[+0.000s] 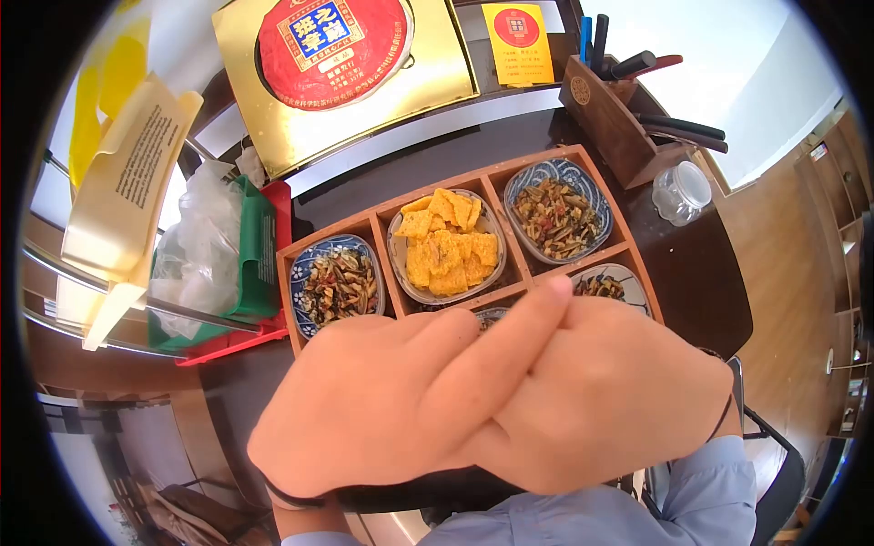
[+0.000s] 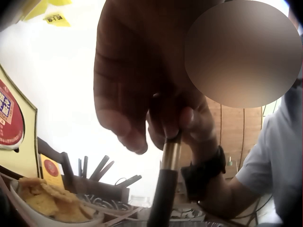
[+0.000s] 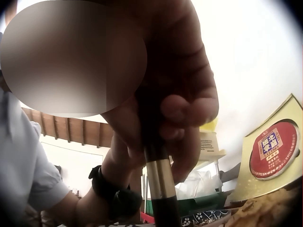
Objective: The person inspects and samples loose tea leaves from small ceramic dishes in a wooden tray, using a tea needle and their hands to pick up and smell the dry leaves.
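Note:
Above the front of a wooden divided tray (image 1: 369, 218), the left hand (image 1: 364, 400) and right hand (image 1: 619, 391) meet and overlap, one finger stretched across the other hand's knuckles. The left wrist view has a dark rod with a gold band (image 2: 170, 156) hanging below the curled fingers of the left hand (image 2: 137, 80), the other hand touching beside it. In the right wrist view the rod (image 3: 162, 179) comes down out of the right hand (image 3: 189, 71), whose fingers curl round its upper part. The head view hides the rod behind the hands.
Bowls of dried mix (image 1: 340, 284) and a bowl of yellow crackers (image 1: 446, 259) sit in the tray. Behind stands a gold box (image 1: 437, 55); a pen holder (image 1: 619, 127) and a glass jar (image 1: 678, 196) are at right, a green basket (image 1: 259, 232) at left.

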`<state>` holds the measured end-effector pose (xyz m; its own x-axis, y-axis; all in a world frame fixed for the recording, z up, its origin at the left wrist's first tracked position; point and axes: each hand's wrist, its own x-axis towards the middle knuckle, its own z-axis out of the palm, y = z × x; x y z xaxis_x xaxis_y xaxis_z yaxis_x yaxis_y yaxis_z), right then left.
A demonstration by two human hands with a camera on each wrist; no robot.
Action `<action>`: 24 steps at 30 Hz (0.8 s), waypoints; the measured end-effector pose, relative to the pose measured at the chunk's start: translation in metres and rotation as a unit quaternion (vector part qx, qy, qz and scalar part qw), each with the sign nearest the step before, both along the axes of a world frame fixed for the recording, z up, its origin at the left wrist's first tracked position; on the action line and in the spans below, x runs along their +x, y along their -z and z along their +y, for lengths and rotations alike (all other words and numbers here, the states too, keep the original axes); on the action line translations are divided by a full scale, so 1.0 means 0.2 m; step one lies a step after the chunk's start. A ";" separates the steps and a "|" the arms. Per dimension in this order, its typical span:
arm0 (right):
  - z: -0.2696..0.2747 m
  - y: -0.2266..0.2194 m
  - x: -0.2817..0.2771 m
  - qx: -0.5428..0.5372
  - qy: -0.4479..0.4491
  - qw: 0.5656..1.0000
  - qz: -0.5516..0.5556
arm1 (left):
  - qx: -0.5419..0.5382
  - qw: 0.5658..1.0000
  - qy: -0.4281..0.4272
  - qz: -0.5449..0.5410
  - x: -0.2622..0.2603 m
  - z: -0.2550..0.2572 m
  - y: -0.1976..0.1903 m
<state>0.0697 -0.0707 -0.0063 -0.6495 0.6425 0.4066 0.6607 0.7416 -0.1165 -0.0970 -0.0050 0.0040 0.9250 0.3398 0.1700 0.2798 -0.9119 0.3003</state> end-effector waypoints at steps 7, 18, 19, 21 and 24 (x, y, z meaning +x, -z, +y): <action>0.02 0.03 -0.01 0.019 -0.030 0.999 0.025 | -0.006 1.000 0.016 0.017 -0.02 0.02 -0.02; 0.00 0.02 -0.02 0.012 -0.015 1.000 0.018 | 0.029 0.998 0.022 -0.046 -0.02 0.02 0.07; 0.01 0.00 -0.01 -0.019 -0.027 0.999 -0.013 | 0.036 0.996 0.028 -0.074 -0.02 0.02 0.09; -0.01 -0.02 0.00 0.009 -0.017 1.000 -0.021 | 0.049 0.994 0.024 -0.090 -0.02 0.00 0.07; -0.02 0.00 -0.01 0.027 -0.019 0.999 -0.014 | 0.045 0.996 0.019 -0.068 -0.02 -0.02 0.02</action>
